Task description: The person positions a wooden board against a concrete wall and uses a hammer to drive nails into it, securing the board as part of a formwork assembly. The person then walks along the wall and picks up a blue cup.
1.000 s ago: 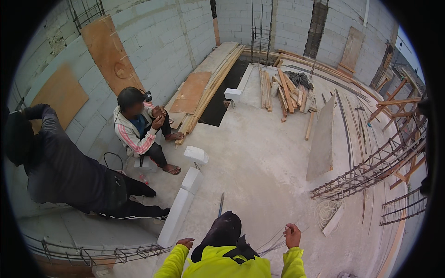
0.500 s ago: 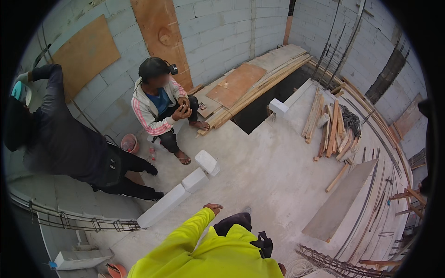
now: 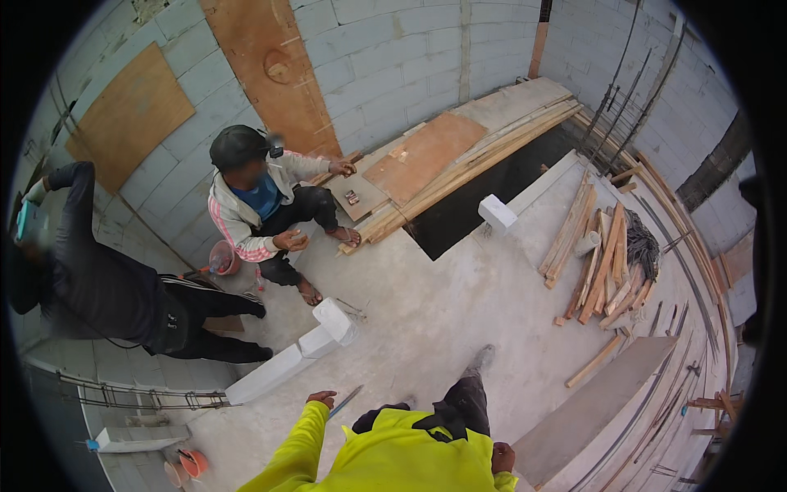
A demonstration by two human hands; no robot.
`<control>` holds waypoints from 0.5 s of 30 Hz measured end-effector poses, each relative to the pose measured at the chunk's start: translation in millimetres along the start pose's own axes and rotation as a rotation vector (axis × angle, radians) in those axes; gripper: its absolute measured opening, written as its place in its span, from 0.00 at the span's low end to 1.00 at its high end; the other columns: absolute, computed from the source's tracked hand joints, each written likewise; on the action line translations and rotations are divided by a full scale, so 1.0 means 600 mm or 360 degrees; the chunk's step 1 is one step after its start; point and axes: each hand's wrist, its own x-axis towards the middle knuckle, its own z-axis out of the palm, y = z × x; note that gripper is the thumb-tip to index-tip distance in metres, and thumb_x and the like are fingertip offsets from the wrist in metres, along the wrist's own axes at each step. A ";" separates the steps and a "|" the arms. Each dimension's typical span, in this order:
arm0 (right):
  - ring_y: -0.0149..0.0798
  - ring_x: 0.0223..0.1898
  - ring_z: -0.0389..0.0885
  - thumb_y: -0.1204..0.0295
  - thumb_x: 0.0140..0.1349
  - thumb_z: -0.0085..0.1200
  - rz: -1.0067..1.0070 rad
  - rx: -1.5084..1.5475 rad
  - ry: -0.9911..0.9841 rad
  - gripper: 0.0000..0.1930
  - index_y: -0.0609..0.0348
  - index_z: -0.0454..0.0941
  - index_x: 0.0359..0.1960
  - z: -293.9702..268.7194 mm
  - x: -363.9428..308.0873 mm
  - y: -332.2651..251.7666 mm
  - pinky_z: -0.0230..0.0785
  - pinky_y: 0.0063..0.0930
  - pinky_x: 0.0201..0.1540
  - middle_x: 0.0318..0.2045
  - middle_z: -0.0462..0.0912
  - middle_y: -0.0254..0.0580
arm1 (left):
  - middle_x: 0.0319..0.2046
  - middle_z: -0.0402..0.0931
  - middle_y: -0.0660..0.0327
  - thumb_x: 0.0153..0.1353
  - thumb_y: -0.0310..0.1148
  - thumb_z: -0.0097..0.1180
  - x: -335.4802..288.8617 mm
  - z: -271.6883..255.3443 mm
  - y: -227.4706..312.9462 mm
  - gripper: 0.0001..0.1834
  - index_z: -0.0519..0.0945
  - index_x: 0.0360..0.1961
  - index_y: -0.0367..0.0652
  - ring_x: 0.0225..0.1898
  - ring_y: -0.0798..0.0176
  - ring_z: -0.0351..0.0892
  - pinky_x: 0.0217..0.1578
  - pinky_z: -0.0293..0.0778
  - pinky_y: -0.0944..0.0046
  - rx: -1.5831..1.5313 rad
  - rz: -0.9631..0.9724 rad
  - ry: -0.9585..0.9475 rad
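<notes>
My left hand is low in front of me at the end of a yellow sleeve, fingers curled in; its palm side is hidden. Right beside its wrist shows a thin, pointed grey-blue strip; whether I hold it or it lies on the floor I cannot tell. On the other side my right hand hangs by my hip, its fingers mostly hidden. A row of white blocks stands on the floor beyond my left hand, with one block at its far end.
A seated person and a standing person are at the left. Ahead, a dark floor opening lies beside stacked planks. Loose timber and a long board lie right. Orange buckets stand lower left.
My view has shifted, and one foot now shows stepped forward. My right hand has come more into view. The seated person's hands have moved apart, one reaching toward the planks.
</notes>
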 end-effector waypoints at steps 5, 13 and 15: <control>0.37 0.24 0.83 0.78 0.58 0.51 0.0170 0.0171 -0.0147 0.07 0.65 0.79 0.37 -0.106 0.275 -0.042 0.76 0.31 0.29 0.23 0.82 0.43 | 0.31 0.82 0.51 0.56 0.34 0.51 -0.017 0.025 -0.018 0.22 0.79 0.51 0.40 0.31 0.54 0.78 0.33 0.74 0.52 -0.1863 -0.0099 -0.1142; 0.33 0.23 0.81 0.78 0.61 0.50 -0.0029 0.0332 0.0184 0.07 0.66 0.79 0.38 -0.337 0.636 -0.162 0.75 0.27 0.28 0.26 0.82 0.42 | 0.33 0.84 0.62 0.61 0.28 0.55 -0.051 0.422 0.348 0.16 0.84 0.50 0.48 0.33 0.69 0.81 0.42 0.77 0.68 -0.0069 0.0624 -0.0421; 0.32 0.24 0.81 0.77 0.62 0.51 -0.0135 0.0336 0.0207 0.08 0.65 0.78 0.41 -0.363 0.688 -0.175 0.74 0.26 0.26 0.27 0.81 0.39 | 0.34 0.85 0.61 0.61 0.29 0.55 -0.041 0.454 0.414 0.16 0.84 0.50 0.50 0.33 0.68 0.82 0.42 0.77 0.69 0.0106 0.0687 -0.0439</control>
